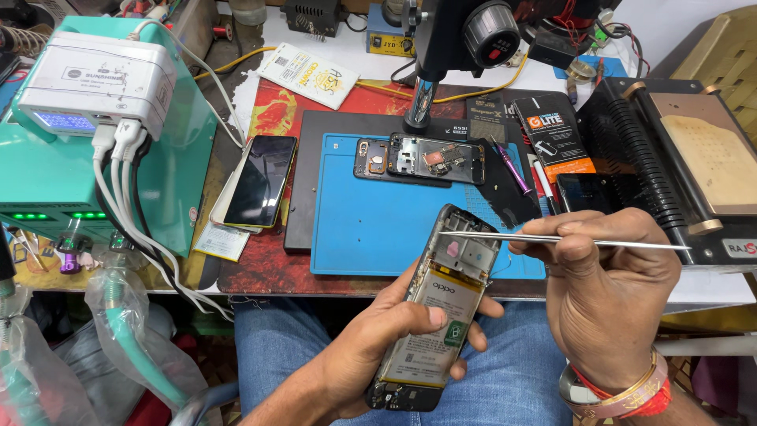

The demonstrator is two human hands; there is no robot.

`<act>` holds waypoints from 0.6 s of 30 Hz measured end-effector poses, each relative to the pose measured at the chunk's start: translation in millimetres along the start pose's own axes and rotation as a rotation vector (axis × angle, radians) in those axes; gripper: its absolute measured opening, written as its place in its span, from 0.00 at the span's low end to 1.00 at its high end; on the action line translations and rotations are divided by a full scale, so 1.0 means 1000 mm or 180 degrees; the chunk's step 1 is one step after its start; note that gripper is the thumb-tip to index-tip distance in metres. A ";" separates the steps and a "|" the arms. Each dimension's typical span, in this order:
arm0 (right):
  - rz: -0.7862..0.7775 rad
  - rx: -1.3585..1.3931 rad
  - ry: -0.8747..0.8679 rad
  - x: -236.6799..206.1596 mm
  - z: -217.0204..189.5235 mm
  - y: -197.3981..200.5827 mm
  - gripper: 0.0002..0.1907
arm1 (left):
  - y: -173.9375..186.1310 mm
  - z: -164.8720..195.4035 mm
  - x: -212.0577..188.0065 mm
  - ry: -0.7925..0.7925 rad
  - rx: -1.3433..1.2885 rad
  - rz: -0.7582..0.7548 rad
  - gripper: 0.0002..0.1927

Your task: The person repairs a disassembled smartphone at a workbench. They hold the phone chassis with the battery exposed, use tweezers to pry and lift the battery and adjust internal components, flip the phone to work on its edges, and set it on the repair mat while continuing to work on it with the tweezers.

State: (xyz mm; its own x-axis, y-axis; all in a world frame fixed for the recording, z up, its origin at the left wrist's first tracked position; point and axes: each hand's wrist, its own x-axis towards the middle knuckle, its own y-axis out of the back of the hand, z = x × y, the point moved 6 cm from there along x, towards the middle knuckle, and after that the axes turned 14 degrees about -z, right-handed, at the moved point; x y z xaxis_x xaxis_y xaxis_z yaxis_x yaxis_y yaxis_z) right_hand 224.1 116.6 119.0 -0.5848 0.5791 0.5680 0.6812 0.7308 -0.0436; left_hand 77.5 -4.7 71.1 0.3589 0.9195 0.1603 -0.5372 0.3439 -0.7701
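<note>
An opened phone (pixel 436 315), its back cover off and its pale battery bared, is held over the lap just in front of the blue mat (pixel 371 221), cradled from below by the left hand (pixel 394 331) with thumb and fingers closed on its long edges, while thin metal tweezers (pixel 552 238) are pinched shut-fisted in the right hand (pixel 607 292), tips resting at the upper board. It is judged light, stiff and fragile (the battery soft, the connectors delicate), so the side frame is the safest hold. Behind the mat lie a white-and-yellow packet (pixel 309 75), and to its right a black-and-orange pouch (pixel 552 138).
</note>
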 end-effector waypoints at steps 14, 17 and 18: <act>-0.0074 -0.0189 -0.0060 0.002 -0.003 0.001 0.11 | 0.000 -0.002 0.000 0.0058 0.0021 -0.0051 0.40; -0.0056 -0.0108 -0.0066 0.002 -0.002 0.000 0.12 | -0.001 -0.003 0.000 0.0060 0.0008 -0.0053 0.40; -0.0067 -0.0138 -0.0072 0.002 -0.002 0.000 0.12 | 0.000 -0.003 0.000 0.0070 0.0009 -0.0040 0.40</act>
State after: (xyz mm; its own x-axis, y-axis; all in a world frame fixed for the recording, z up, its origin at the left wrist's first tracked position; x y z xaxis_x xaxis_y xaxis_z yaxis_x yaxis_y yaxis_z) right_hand 223.6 117.0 121.7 -0.6086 0.5722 0.5498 0.6869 0.7267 0.0041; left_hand 79.4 -5.4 69.6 0.3823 0.9107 0.1563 -0.5346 0.3560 -0.7665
